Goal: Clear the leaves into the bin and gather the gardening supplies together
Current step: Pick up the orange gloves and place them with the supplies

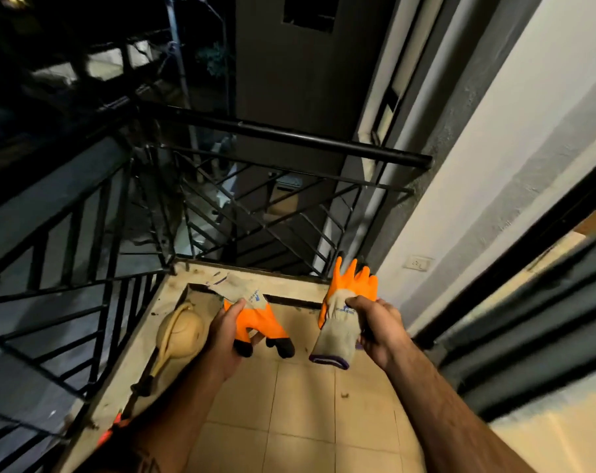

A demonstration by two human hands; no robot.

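I stand on a small tiled balcony at night. My left hand (226, 331) grips one orange-and-grey work glove (255, 310), its dark fingertips hanging down. My right hand (375, 324) grips a second such glove (341, 312), orange fingers pointing up and the purple-edged cuff hanging below. A tan watering can (180, 331) lies on the ledge at the left, just beside my left hand. A dark-handled tool (141, 387) with an orange part lies on the ledge below it. No bin or pile of leaves is in view.
A black metal railing (283, 134) bounds the balcony ahead and to the left. The white wall (494, 186) with a socket stands on the right, beside a dark sliding door frame (528, 268). A small scrap (344, 394) lies on the beige tiles.
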